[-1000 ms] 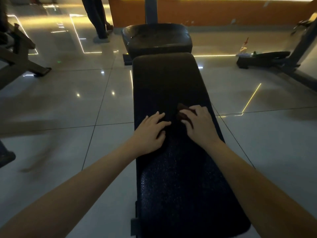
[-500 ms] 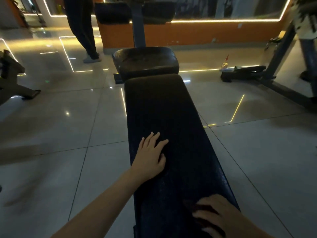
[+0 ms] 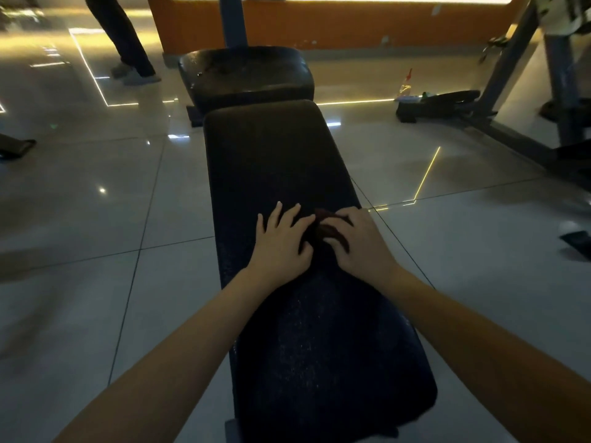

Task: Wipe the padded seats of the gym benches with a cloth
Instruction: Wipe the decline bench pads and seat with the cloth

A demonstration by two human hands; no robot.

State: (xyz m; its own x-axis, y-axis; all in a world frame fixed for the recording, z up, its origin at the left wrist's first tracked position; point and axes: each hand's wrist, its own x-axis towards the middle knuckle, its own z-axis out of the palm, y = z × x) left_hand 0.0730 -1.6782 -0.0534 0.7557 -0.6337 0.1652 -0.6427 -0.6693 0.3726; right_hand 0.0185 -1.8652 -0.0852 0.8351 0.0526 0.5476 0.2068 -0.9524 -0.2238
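A long black padded bench (image 3: 281,161) runs away from me down the middle of the view, with a shorter black seat pad (image 3: 244,75) at its far end. My left hand (image 3: 281,243) lies flat on the padding with fingers spread. Right beside it, my right hand (image 3: 361,243) grips a small dark reddish-brown cloth (image 3: 326,230) and presses it onto the pad. Most of the cloth is hidden under those fingers. The two hands almost touch.
Glossy tiled floor surrounds the bench. A person's legs (image 3: 128,43) stand at the far left. A grey machine frame (image 3: 524,100) and a dark base (image 3: 438,103) occupy the right. An orange wall (image 3: 351,24) closes the back. A dark object (image 3: 579,243) lies at the right edge.
My right hand has slid the cloth away from me along the bench, from the near end back up beside my left hand. The left hand stays flat on the pad.
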